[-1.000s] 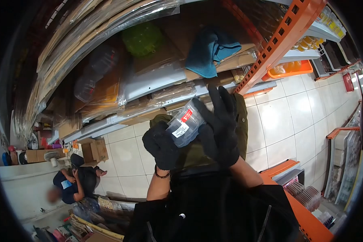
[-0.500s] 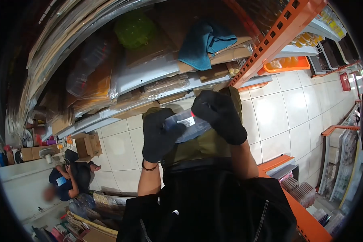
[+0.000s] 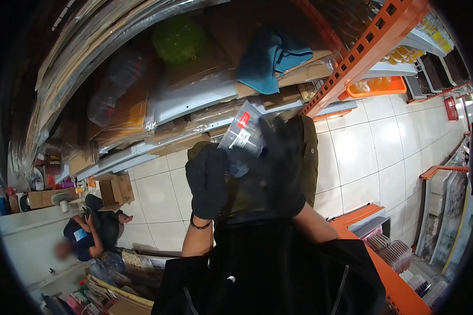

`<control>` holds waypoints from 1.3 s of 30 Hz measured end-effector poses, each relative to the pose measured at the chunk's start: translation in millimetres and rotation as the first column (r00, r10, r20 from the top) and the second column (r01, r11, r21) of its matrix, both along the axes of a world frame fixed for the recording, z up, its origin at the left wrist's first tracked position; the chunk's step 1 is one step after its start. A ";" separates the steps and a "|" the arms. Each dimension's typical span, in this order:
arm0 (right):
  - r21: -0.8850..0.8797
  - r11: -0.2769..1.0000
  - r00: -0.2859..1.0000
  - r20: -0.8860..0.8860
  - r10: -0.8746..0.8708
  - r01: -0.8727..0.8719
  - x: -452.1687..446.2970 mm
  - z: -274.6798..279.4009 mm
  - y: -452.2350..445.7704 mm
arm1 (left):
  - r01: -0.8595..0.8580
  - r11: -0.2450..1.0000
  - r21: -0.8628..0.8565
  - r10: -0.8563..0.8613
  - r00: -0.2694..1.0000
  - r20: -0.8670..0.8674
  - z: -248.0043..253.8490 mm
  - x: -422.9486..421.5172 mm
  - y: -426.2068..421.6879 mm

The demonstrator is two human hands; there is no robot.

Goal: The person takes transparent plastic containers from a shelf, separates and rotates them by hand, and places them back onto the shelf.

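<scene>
A clear plastic container (image 3: 242,137) with a red sticker and a white label is tilted between my two black-gloved hands. My left hand (image 3: 207,181) is closed on its lower left side. At its right side is my right hand (image 3: 283,165), blurred by motion, its fingers partly spread and close against the plastic; whether it grips is unclear. Beyond them, a blue cloth (image 3: 270,60) hangs over the edge of the shelf (image 3: 194,107). A green plastic item (image 3: 178,39) and clear containers (image 3: 102,107) lie on that shelf.
An orange rack post (image 3: 352,60) rises at the upper right, near an orange tray (image 3: 378,86). Another orange shelf (image 3: 399,281) stands at the lower right. A person (image 3: 89,226) sits at the lower left beside an open cardboard box (image 3: 115,190) on the tiled floor.
The container has turned from nearly level to steeply tilted, and its red sticker now shows fully. My right hand has moved down and its fingers have opened out.
</scene>
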State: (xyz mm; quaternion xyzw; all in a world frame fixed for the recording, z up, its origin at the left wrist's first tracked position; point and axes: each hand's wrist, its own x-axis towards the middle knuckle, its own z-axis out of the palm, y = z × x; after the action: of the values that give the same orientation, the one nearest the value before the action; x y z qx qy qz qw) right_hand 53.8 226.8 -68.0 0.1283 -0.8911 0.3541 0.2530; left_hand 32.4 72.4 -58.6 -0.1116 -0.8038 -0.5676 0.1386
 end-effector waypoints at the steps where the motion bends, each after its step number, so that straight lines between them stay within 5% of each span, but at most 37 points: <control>1: -0.004 0.997 0.997 -0.001 -0.075 0.075 -2.1 -4.2 3.1 | 0.016 0.998 0.053 -0.020 0.998 0.065 1.3 2.6 1.0; 7: 0.088 0.986 0.985 -0.082 0.152 -0.145 5.9 10.7 9.3 | 0.055 0.998 0.012 -0.056 0.996 0.069 15.2 1.2 3.1; 10: -0.149 0.983 0.994 -0.003 -0.105 0.104 -10.2 3.0 11.9 | 0.043 0.999 -0.032 -0.042 0.999 0.021 7.9 4.4 2.1; 14: 0.156 0.952 0.963 -0.007 0.268 -0.264 5.1 15.8 15.8 | 0.112 0.994 -0.012 -0.111 0.992 0.062 9.8 3.5 -3.5; 18: 0.010 0.992 0.992 0.007 -0.129 0.129 -14.5 4.0 27.6 | 0.012 1.000 -0.025 -0.011 0.997 0.071 6.1 8.2 1.9; 20: -0.430 0.901 0.990 0.097 0.104 -0.052 -17.5 -15.2 32.7 | -0.012 0.999 0.034 0.007 0.989 0.144 6.9 12.6 -2.1; 22: -0.830 0.546 0.924 0.112 0.366 -0.115 -17.3 -20.4 30.8 | -0.202 0.930 -0.308 0.132 0.964 -0.233 -6.2 5.3 0.5; 24: -0.817 0.562 0.902 0.139 0.408 -0.128 -13.5 -32.8 30.0 | -0.299 0.881 -0.366 0.164 0.920 -0.357 -41.5 -3.5 -3.4; 25: -0.818 0.561 0.895 0.145 0.421 -0.131 -13.5 -35.0 30.5 | -0.155 0.981 0.116 0.156 0.988 -0.004 -47.7 -6.4 -3.7; 26: -0.818 0.559 0.888 0.152 0.433 -0.133 -13.5 -37.2 31.0 | -0.144 0.792 0.594 -0.044 0.956 0.290 -51.2 -11.5 -2.9; 28: -0.812 0.576 0.880 0.201 0.431 -0.096 -15.1 -33.9 36.1 | -0.342 0.410 0.845 -0.360 0.791 0.495 -39.3 -11.0 5.7; 31: -0.693 0.719 0.813 0.448 0.373 0.053 -20.2 -24.3 54.7 | 0.039 0.908 0.416 -0.209 0.905 0.371 -55.7 -14.2 -11.5; 33: -0.205 0.937 0.938 0.146 0.314 -0.282 -24.1 -18.7 58.3 | 0.124 0.979 -0.160 -0.112 0.990 0.079 -58.5 -9.0 -12.7; 34: 0.115 0.931 0.936 -0.021 0.351 -0.346 -26.0 -16.8 58.1 | 0.244 0.936 -0.252 -0.243 0.969 0.034 -41.1 -10.0 -6.4; 35: 0.041 0.943 0.943 -0.004 0.332 -0.331 -25.9 -15.6 54.5 | 0.348 0.870 -0.349 -0.371 0.929 0.001 -32.1 -10.3 -2.6; 37: -0.109 0.950 0.955 0.027 0.297 -0.292 -26.7 -12.8 45.4 | 0.241 0.931 -0.274 -0.225 0.970 0.091 -36.4 -8.8 4.8; 39: -0.551 0.823 0.943 0.179 0.280 -0.140 -29.2 -11.1 44.2 | 0.118 0.947 -0.298 -0.063 0.981 0.185 -29.7 -14.1 5.5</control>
State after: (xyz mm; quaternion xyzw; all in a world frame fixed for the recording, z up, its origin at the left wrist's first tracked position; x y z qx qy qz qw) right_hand 24.6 271.1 -79.1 0.1054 -0.7631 0.6257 0.1226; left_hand 18.3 77.9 -88.3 -0.1190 -0.8854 -0.4487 0.0229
